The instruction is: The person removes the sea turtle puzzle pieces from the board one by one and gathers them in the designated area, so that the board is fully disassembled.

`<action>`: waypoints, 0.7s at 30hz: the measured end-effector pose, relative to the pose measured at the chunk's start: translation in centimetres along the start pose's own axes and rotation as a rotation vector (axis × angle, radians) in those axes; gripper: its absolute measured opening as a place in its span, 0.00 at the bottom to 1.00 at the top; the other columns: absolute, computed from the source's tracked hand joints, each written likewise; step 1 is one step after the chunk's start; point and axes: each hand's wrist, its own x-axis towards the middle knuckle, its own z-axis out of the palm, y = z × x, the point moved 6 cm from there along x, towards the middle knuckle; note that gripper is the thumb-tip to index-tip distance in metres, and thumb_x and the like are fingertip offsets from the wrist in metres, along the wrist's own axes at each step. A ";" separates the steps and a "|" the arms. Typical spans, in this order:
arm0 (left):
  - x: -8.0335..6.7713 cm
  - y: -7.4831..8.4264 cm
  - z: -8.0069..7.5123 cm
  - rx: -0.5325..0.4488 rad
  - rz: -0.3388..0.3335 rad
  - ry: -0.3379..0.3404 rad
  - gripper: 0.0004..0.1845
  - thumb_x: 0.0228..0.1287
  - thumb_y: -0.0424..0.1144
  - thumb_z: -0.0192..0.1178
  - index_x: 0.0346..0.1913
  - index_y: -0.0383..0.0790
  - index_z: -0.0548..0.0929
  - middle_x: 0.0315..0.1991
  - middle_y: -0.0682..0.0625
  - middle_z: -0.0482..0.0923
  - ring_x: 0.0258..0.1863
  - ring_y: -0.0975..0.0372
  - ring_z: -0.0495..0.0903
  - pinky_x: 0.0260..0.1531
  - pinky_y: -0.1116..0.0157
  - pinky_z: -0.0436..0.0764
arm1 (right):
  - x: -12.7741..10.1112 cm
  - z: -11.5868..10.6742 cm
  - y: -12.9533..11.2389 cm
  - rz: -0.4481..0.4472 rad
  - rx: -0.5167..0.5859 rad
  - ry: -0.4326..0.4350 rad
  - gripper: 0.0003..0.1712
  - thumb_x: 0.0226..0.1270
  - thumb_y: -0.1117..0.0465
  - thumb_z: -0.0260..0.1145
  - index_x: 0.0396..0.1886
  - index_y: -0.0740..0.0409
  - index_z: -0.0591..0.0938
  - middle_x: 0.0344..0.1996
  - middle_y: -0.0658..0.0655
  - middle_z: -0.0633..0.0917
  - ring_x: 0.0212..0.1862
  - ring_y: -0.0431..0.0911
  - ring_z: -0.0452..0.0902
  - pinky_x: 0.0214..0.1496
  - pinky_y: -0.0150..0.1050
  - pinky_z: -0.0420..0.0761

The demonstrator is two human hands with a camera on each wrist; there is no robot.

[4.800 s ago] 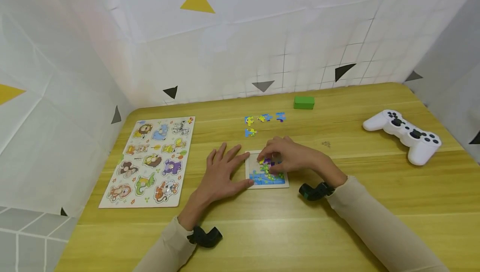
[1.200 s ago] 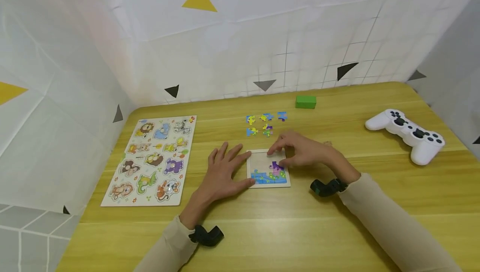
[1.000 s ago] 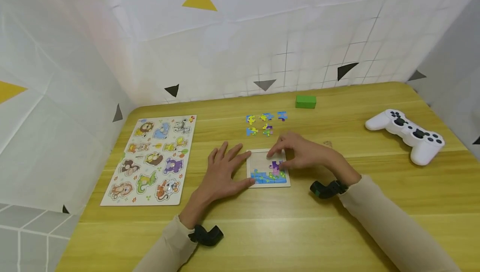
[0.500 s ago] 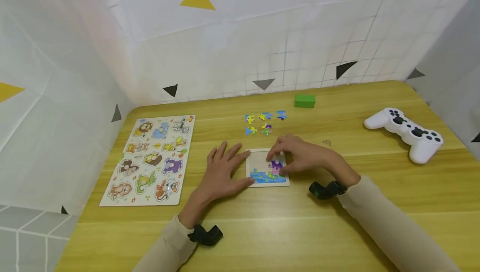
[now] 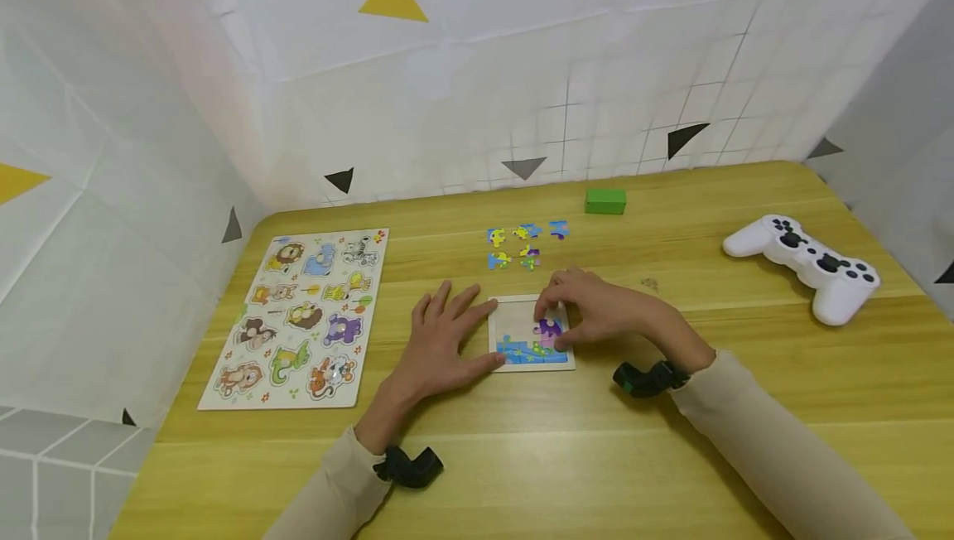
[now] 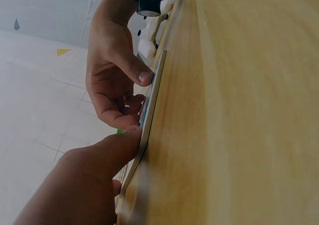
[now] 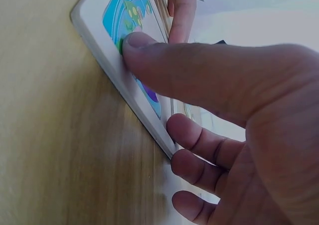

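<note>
Pieces in the small puzzle tray (image 5: 531, 333) have thinned out: a few seconds ago its lower half was crowded with purple, green and blue, and now only the blue bottom row and one purple piece (image 5: 549, 328) remain, while the loose pieces (image 5: 525, 245) above it, toward the upper middle of the frame, have grown by one. I judge the tray is being emptied piece by piece.

Over the last second little has shifted. The right hand (image 5: 596, 315) stays over the tray's right side, fingers curled, thumb and fingertips closing on the purple piece; the right wrist view shows the thumb pressed on the tray face. The left hand (image 5: 440, 345) lies flat on the bench (image 5: 671, 441), fingers straight, thumb against the tray's left edge, holding nothing.
</note>
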 end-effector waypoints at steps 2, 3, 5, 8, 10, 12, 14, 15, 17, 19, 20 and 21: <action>0.0 0.0 0.0 0.002 -0.002 -0.002 0.40 0.55 0.74 0.50 0.71 0.67 0.62 0.76 0.54 0.55 0.78 0.46 0.43 0.70 0.40 0.42 | 0.0 0.0 0.0 -0.002 0.001 -0.001 0.20 0.50 0.53 0.77 0.45 0.43 0.83 0.41 0.49 0.78 0.46 0.45 0.67 0.50 0.40 0.66; 0.0 0.0 0.0 0.003 -0.003 -0.003 0.40 0.55 0.74 0.50 0.71 0.67 0.62 0.76 0.54 0.56 0.78 0.46 0.43 0.71 0.40 0.42 | 0.0 0.1 0.0 -0.006 -0.001 0.000 0.20 0.51 0.53 0.77 0.44 0.43 0.83 0.41 0.49 0.78 0.46 0.45 0.67 0.50 0.40 0.66; 0.0 0.0 0.0 0.002 -0.003 -0.003 0.40 0.55 0.74 0.50 0.71 0.67 0.62 0.76 0.54 0.55 0.78 0.46 0.43 0.70 0.40 0.42 | 0.1 0.1 0.0 -0.015 0.000 0.004 0.20 0.51 0.53 0.77 0.44 0.43 0.82 0.40 0.48 0.78 0.46 0.45 0.67 0.50 0.40 0.66; 0.0 0.0 0.0 0.000 -0.001 -0.001 0.40 0.55 0.74 0.50 0.71 0.67 0.62 0.76 0.54 0.55 0.78 0.46 0.43 0.70 0.40 0.42 | 0.1 0.1 -0.1 -0.028 0.012 0.010 0.20 0.50 0.54 0.77 0.44 0.44 0.82 0.38 0.48 0.78 0.45 0.45 0.68 0.49 0.40 0.66; 0.0 0.0 0.0 -0.002 0.000 0.001 0.40 0.55 0.74 0.51 0.71 0.67 0.63 0.76 0.54 0.55 0.78 0.46 0.43 0.70 0.40 0.42 | 0.1 0.1 -0.2 -0.029 0.026 0.009 0.20 0.50 0.55 0.77 0.44 0.44 0.81 0.37 0.47 0.79 0.44 0.45 0.68 0.48 0.40 0.66; 0.0 0.0 0.0 -0.004 0.000 0.005 0.40 0.55 0.74 0.51 0.71 0.67 0.63 0.76 0.55 0.55 0.78 0.46 0.43 0.70 0.40 0.42 | 0.0 0.1 -0.3 -0.025 0.040 0.003 0.21 0.50 0.56 0.77 0.45 0.44 0.81 0.37 0.47 0.79 0.43 0.45 0.69 0.47 0.40 0.67; 0.0 0.0 0.0 -0.005 0.000 0.005 0.40 0.55 0.74 0.51 0.71 0.67 0.63 0.76 0.55 0.56 0.78 0.46 0.43 0.71 0.40 0.42 | 0.0 0.1 -0.4 -0.020 0.050 -0.006 0.21 0.50 0.57 0.77 0.45 0.44 0.81 0.36 0.46 0.79 0.42 0.46 0.69 0.46 0.40 0.67; 0.0 0.0 0.0 -0.005 -0.001 0.005 0.40 0.55 0.74 0.51 0.71 0.67 0.63 0.76 0.55 0.55 0.78 0.46 0.43 0.71 0.40 0.42 | 0.0 0.1 -0.4 -0.017 0.052 -0.011 0.21 0.51 0.57 0.77 0.45 0.43 0.81 0.36 0.46 0.80 0.42 0.46 0.69 0.46 0.40 0.66; 0.0 0.0 0.0 -0.006 -0.002 0.002 0.40 0.55 0.74 0.51 0.71 0.67 0.63 0.76 0.55 0.55 0.78 0.46 0.43 0.71 0.41 0.41 | 0.0 0.1 -0.4 -0.013 0.058 -0.018 0.20 0.51 0.57 0.76 0.45 0.43 0.81 0.37 0.45 0.80 0.42 0.46 0.69 0.46 0.40 0.66; 0.0 0.0 0.0 -0.005 -0.006 -0.002 0.40 0.55 0.74 0.51 0.71 0.67 0.62 0.76 0.55 0.55 0.78 0.46 0.42 0.71 0.41 0.41 | 0.0 0.1 -0.4 -0.015 0.057 -0.021 0.20 0.52 0.58 0.76 0.45 0.43 0.81 0.37 0.45 0.80 0.42 0.46 0.69 0.46 0.39 0.66; 0.0 -0.1 0.0 -0.004 -0.007 -0.003 0.40 0.55 0.74 0.51 0.71 0.67 0.62 0.76 0.55 0.55 0.78 0.46 0.42 0.71 0.41 0.41 | 0.0 0.1 -0.4 -0.016 0.057 -0.020 0.20 0.52 0.58 0.76 0.46 0.43 0.81 0.37 0.45 0.80 0.42 0.45 0.69 0.46 0.39 0.66; 0.0 -0.1 0.0 -0.002 -0.008 -0.004 0.40 0.55 0.74 0.51 0.71 0.68 0.62 0.76 0.55 0.54 0.78 0.47 0.42 0.71 0.41 0.41 | 0.0 0.1 -0.3 -0.018 0.054 -0.019 0.19 0.53 0.57 0.75 0.46 0.43 0.81 0.37 0.45 0.80 0.42 0.45 0.69 0.46 0.39 0.66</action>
